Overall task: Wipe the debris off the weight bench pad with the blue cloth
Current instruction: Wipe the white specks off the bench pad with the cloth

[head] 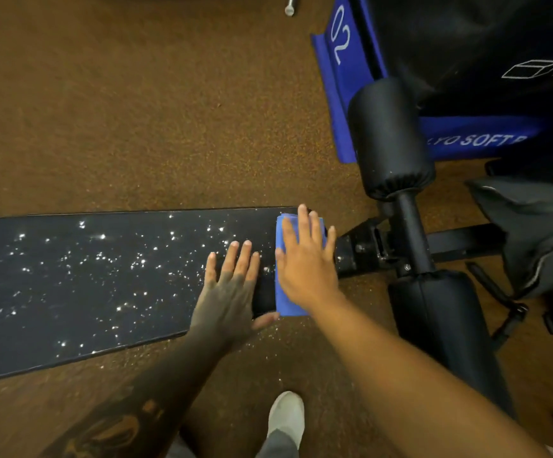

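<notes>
The right grip (305, 262) lies flat on the blue cloth (285, 302) and hides its middle and its side toward 3 o'clock. Only a strip toward 9 o'clock and a corner toward 6 o'clock show. The table (70, 276) runs out of the picture at 9 o'clock, and the left grip (232, 292) covers part of its end. The bright specks (139, 261) on it are too small to tell what they are. At 2 o'clock the foam roller (391, 137) covers the beginning of the white lettering (480, 140) on the blue box (344, 77). A metal bar (290, 4) at 12 o'clock, a black bag (533, 233) at 3 o'clock and the leg above the white shoe (286, 414) at 6 o'clock are cut by the edges.
</notes>
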Demonstrator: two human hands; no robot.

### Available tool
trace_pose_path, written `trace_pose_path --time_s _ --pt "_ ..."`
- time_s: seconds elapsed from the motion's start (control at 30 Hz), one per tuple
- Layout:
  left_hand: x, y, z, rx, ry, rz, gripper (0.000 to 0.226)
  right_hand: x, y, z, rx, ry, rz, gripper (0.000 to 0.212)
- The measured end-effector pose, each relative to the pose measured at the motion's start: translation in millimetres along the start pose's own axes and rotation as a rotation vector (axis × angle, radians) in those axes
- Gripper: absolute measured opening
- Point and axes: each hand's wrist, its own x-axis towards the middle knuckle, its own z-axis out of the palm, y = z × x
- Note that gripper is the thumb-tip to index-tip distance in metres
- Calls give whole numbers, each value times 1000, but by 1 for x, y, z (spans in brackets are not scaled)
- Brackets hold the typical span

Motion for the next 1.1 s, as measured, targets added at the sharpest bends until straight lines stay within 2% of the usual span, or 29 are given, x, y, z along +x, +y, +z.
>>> trace_pose_path --time_s 0.1,0.37,0.63,0.8,0.97,1.1 --pt "2 -20 12 26 -52 19 123 -5 1 21 -9 -93 -14 70" --pt "4 -28 25 -2 -34 35 127 -34 6 48 -23 -11 59 71" --pt "4 -28 25 -19 -22 25 130 -6 13 45 -56 -22 32 69" --pt "4 -31 21 -43 -11 1 135 -30 28 41 -78 -94 -119 65" --pt "5 -34 17 -48 -36 -20 139 26 19 38 29 -6 212 65" --pt "4 -34 18 -46 -29 -16 140 2 9 42 -16 10 90 66"
